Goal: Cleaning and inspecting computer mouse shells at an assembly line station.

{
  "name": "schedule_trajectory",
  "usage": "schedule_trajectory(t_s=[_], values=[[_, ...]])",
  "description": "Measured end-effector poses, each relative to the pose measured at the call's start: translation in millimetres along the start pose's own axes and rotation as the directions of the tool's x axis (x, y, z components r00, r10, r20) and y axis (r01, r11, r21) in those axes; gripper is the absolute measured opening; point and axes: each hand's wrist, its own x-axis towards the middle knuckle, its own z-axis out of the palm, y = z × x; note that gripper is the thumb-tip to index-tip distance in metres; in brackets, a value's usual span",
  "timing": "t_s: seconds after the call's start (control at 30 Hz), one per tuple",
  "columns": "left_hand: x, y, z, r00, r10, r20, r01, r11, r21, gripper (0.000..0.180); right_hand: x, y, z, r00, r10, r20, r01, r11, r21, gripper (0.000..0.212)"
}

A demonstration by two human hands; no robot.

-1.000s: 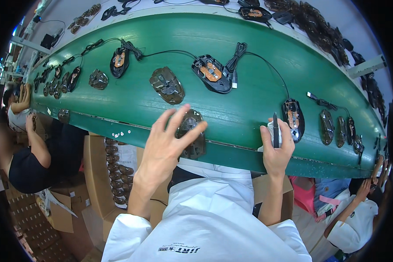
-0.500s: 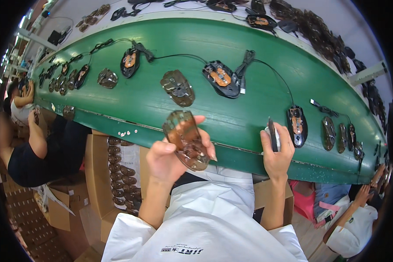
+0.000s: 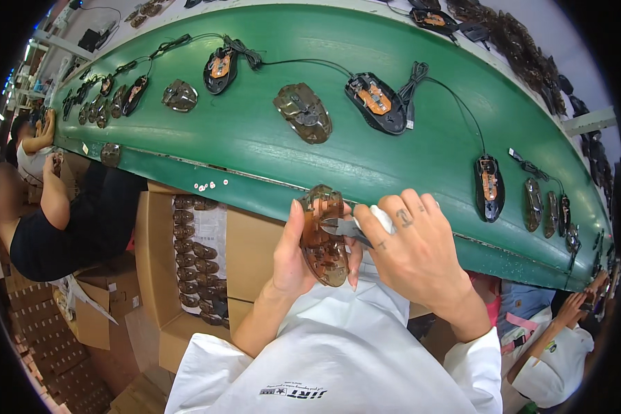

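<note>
Brown shell is held in left hand. Cutters are gripped in right hand, tips at the shell. Opened mice laid out on green belt, farther off. Box at near left is stocked with rows of shells.

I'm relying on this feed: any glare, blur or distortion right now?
Head view: the green work surface bends toward the dark fisheye rim and carries soft pale sheen; head view: the brown shell in the left hand and grey tool in the right hand look fairly sharp; head view: at left, the person in black has a blurred head.
</note>
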Motion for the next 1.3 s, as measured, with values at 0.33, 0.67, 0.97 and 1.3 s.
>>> schedule_trajectory(t_s=[0.33, 0.67, 0.97, 1.3], values=[[-6, 12, 8, 0.997, 0.056, -0.05, -0.052, 0.996, 0.071, 0.072, 14, -13, 2, 0.994, -0.108, -0.009, 0.106, 0.988, -0.108, 0.047], [-2, 21, -15, 0.999, 0.036, 0.034, -0.033, 0.995, -0.098, 0.071, 5, 28, -1, 0.991, 0.133, -0.027, -0.134, 0.99, -0.046, 0.039], [-5, 23, -8, 1.0, -0.007, 0.008, 0.007, 0.999, -0.05, 0.065, -6, 40, 2, 0.971, 0.219, -0.094, -0.237, 0.926, -0.295, 0.042], [-1, 23, -14, 0.928, -0.243, 0.282, 0.273, 0.959, -0.074, 0.063, 11, 2, 2, 0.934, 0.356, -0.033, -0.231, 0.672, 0.703, 0.027]])
